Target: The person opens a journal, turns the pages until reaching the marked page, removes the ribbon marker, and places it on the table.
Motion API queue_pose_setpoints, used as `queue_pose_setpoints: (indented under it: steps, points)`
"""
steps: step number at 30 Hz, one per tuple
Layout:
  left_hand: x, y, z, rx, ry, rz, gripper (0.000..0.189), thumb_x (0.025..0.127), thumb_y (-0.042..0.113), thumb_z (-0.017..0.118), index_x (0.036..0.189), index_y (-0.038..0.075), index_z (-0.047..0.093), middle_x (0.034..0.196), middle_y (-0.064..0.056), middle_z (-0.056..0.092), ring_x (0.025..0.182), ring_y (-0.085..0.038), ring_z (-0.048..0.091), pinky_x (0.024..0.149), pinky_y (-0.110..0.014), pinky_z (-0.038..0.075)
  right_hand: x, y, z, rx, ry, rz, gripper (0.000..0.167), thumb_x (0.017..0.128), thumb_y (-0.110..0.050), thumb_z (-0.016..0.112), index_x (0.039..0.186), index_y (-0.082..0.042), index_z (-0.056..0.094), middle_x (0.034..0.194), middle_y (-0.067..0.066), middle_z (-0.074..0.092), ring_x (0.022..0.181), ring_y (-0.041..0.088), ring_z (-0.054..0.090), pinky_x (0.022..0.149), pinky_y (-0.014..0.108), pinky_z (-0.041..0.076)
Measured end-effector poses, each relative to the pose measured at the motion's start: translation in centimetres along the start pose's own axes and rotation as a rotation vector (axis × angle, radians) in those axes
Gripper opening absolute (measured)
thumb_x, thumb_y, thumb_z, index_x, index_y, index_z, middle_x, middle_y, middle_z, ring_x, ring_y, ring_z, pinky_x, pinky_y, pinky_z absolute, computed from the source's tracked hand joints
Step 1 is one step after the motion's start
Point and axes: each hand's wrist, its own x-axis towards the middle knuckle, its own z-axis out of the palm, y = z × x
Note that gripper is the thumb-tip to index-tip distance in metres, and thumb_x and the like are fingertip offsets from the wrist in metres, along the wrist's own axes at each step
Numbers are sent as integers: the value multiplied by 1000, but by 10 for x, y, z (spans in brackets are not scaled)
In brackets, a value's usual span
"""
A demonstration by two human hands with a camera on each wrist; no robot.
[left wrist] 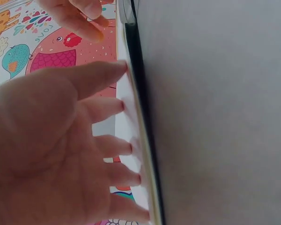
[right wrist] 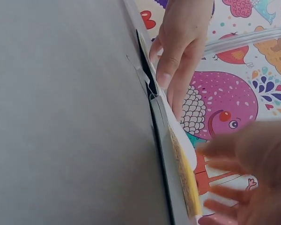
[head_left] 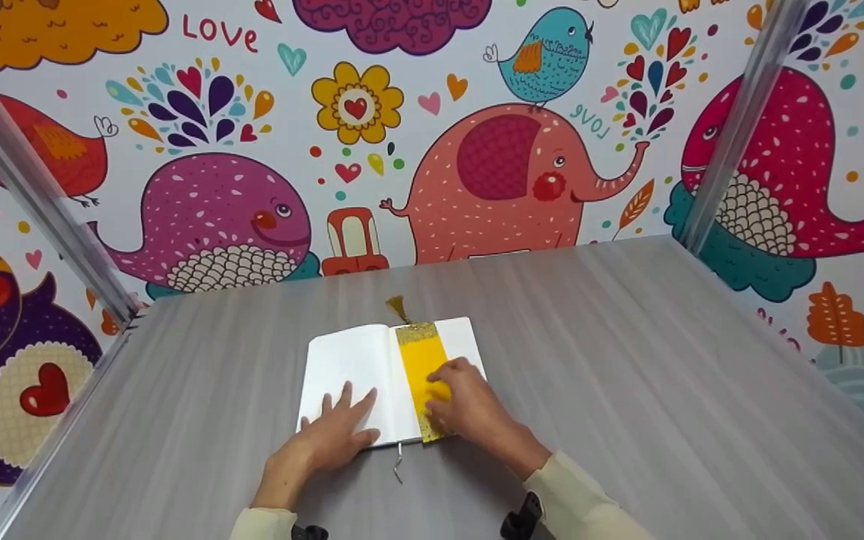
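An open notebook (head_left: 346,356) with blank white pages lies on the table. Along its right page, beside the middle fold, sits a yellow bookmark (head_left: 417,360) with patterned gold ends and a tassel (head_left: 396,306) past the top edge. My left hand (head_left: 331,435) rests on the lower left page, fingers spread and fingertips touching the paper. Over the bookmark's lower half is my right hand (head_left: 473,401), fingers loosely bent. The right wrist view shows those fingers (right wrist: 225,192), slightly blurred, apart from the bookmark and holding nothing. A thin ribbon (head_left: 399,463) hangs from the notebook's bottom edge.
The grey wood-grain table (head_left: 604,360) extends around the notebook on all sides. Behind it stands a wall (head_left: 357,180) printed with cartoon animals, and metal posts (head_left: 739,127) rise at the corners. Pale sleeves (head_left: 582,495) cover both forearms.
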Motion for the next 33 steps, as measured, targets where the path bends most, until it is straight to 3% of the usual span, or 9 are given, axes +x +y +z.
queue_pose_setpoints:
  steps: [3,6,13,19,25,33]
  points:
    - [0,1,0,1,8,-3,63,99,31,60,156,16,37,166,-26,15,150,-56,12,112,-79,9,3,0,0,77,71,147,45,84,-12,81,124,1,66,127,19,54,111,29,56,101,44,51]
    - [0,1,1,2,8,-7,63,99,31,60,156,16,37,166,-26,15,150,-56,12,113,-79,9,5,1,0,85,94,248,59,80,-15,84,131,1,60,129,20,52,110,29,54,104,45,49]
    - [1,1,1,-12,4,0,63,100,30,60,156,16,36,166,-26,14,151,-56,10,113,-79,7,11,3,-3,62,79,311,77,72,-17,91,135,6,55,122,24,56,101,28,54,101,45,50]
    - [0,2,0,-12,-4,-10,63,99,31,61,156,17,37,166,-26,14,151,-55,10,113,-79,7,21,-5,-7,35,29,369,67,69,-14,93,122,7,58,110,21,57,92,27,53,91,42,50]
    - [0,1,1,-21,-10,-10,63,99,31,60,156,17,37,166,-25,13,151,-55,9,113,-78,6,32,-14,-10,-12,-41,483,61,70,-11,91,117,6,55,97,13,58,88,24,51,88,37,48]
    - [0,0,1,-24,1,-3,63,99,32,60,156,18,37,167,-25,13,151,-55,8,113,-79,6,40,-22,-9,-31,-68,562,60,72,-7,89,121,6,56,107,16,55,94,25,50,95,38,49]
